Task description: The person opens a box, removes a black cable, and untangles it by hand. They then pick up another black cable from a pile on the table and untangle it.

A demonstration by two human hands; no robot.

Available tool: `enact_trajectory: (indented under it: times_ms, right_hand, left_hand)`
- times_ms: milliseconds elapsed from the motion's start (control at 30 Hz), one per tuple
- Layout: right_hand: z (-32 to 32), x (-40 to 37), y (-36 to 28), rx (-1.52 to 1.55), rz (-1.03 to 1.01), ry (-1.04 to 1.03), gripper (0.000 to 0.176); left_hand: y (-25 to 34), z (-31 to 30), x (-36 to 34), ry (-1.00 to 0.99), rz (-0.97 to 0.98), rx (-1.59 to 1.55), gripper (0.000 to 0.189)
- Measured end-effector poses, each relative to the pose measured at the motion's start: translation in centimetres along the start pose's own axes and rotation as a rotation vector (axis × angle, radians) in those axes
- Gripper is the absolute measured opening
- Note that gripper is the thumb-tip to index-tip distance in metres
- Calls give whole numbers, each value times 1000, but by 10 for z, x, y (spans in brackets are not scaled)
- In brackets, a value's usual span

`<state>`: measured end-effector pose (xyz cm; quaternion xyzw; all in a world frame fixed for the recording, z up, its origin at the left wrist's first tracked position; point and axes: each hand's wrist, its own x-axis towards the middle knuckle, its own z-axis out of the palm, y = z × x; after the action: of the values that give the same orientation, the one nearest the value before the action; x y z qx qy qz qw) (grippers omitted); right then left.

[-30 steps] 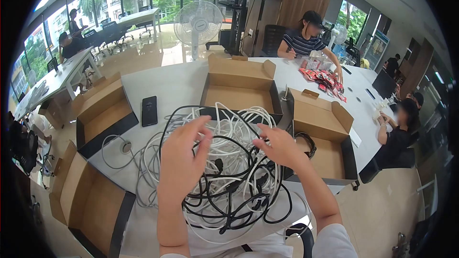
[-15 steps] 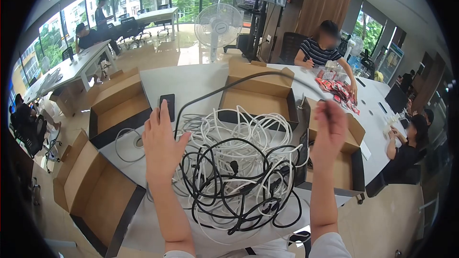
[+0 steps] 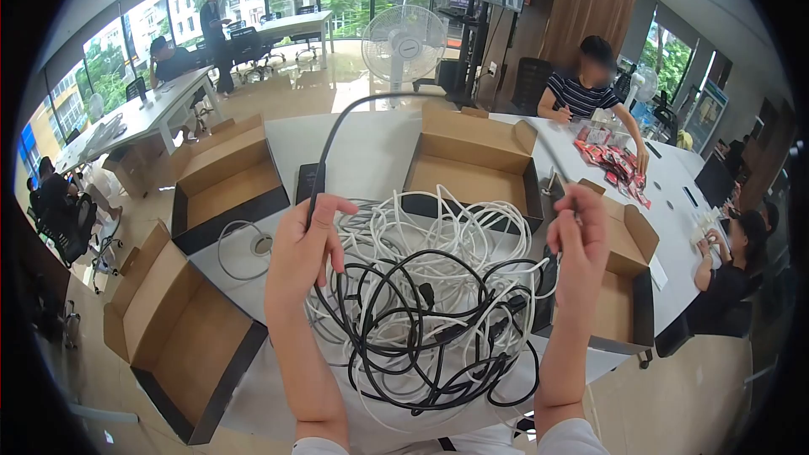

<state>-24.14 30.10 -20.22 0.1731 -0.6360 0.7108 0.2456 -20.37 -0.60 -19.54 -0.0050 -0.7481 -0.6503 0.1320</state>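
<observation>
A tangled heap of white cables (image 3: 472,217) and black cables (image 3: 396,345) lies on the white table between my hands. One black cable (image 3: 371,99) arches above the heap from hand to hand. My left hand (image 3: 308,240), at the heap's left edge, is closed around this cable. On the right, my right hand (image 3: 581,223) pinches the cable's other raised stretch, which is blurred just above the fingers. Black connectors show among the loops; where each cable runs inside the tangle is hard to tell.
Open cardboard boxes stand around the heap: left (image 3: 227,190), front left (image 3: 190,345), behind (image 3: 480,173) and right (image 3: 619,303). A dark flat object (image 3: 308,181) lies behind my left hand. Across the table a person (image 3: 586,93) handles red packets (image 3: 611,164). Another person sits at right.
My left hand has gone from spread fingers to closed around the black cable. The raised cable's arch has shifted left and up. The whole view has shifted slightly.
</observation>
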Motion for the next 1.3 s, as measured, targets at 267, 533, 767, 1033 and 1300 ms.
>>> enact_trajectory:
  times_ms: [267,533,767,1033,1300]
  right_hand:
    - [14,-14,13,-465,18,-655,40]
    - [20,-25,4,-520,-186,-722,51]
    - [41,-62,-34,-397,-56,-1251,66]
    - [18,-34,-12,-296,140,-631,35]
    - [-42,20,17,356,180,347,23]
  left_hand:
    - [-7,19,4,130,332,-1019,35]
    - [-26,23,13,375,357,-1383,30]
    - [-28,24,15,453,376,-1350,30]
    - [-27,13,15,327,344,-1411,28]
    - [-33,-15,13,163,347,-1570,23]
